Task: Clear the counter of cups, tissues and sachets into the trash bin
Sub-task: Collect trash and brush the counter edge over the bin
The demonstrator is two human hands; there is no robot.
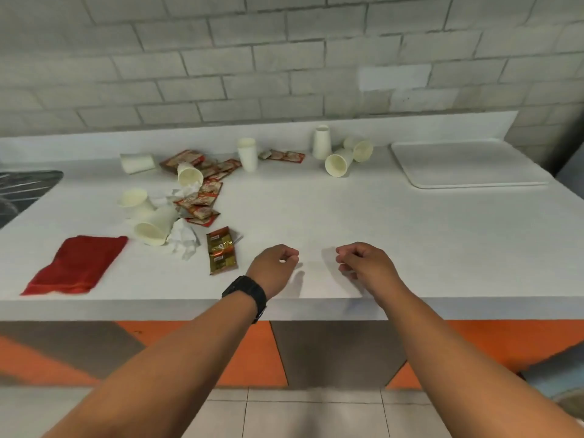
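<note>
Several white paper cups lie on the white counter (316,216): a tipped one (155,227) at the left front, an upright one (247,154) at the back, a tipped one (339,162) at the back right. Red sachets (199,200) and crumpled tissues (185,240) are scattered among the left cups. Two brown sachets (221,250) lie nearer the front. My left hand (274,267) and my right hand (363,263) hover over the counter's front edge, fingers curled, holding nothing. No trash bin is in view.
A folded red cloth (79,263) lies at the front left. A white tray (467,162) sits at the back right. A dark sink edge (22,191) shows at the far left. A brick wall backs the counter.
</note>
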